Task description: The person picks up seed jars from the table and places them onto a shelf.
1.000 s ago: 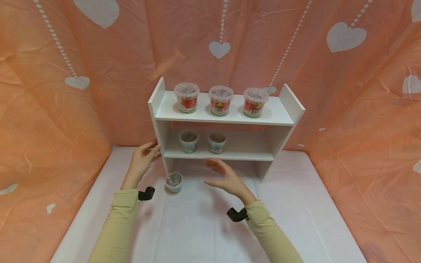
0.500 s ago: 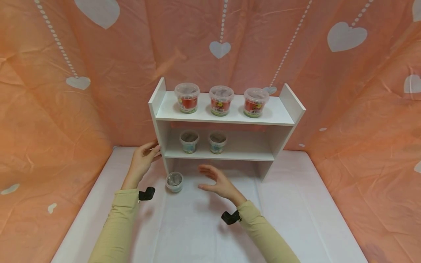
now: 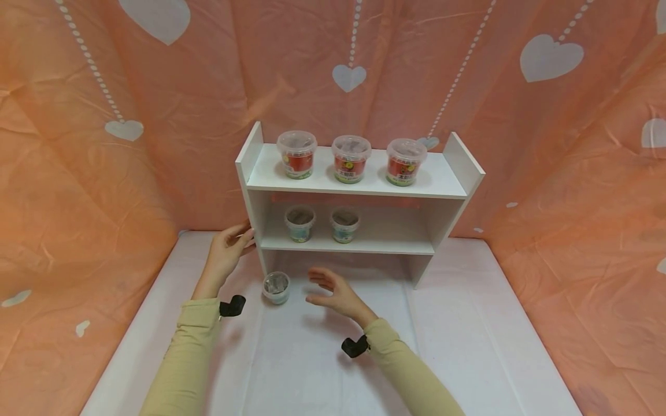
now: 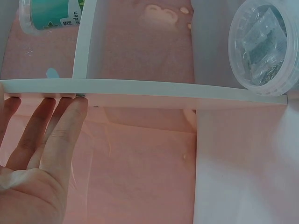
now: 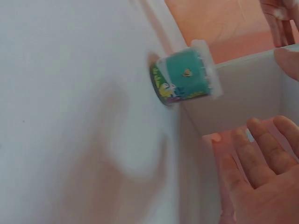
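Note:
My left hand (image 3: 225,249) rests its fingertips against the outer left side panel of a white shelf unit (image 3: 346,251); the left wrist view has those straight fingers (image 4: 60,140) touching the panel. A small lidded plastic tub (image 3: 276,288) with a teal label stands on the table by the foot of that panel. Through its clear top a plastic packet shows (image 4: 264,46). To the right of this tub my right hand (image 3: 335,293) hovers above the table, fingers spread and holding nothing. The right wrist view shows the tub (image 5: 184,74) apart from the fingers.
On the top shelf stand three red-labelled tubs, the left one (image 3: 297,155), the middle one (image 3: 351,159) and the right one (image 3: 405,162). Two teal-labelled tubs, one left (image 3: 299,224) and one right (image 3: 344,225), occupy the middle shelf. Orange cloth (image 3: 208,115) surrounds the white table (image 3: 458,335).
My right hand has moved left and slightly down, closer to the tub on the table. The left hand stays against the shelf side, and the tubs have not moved.

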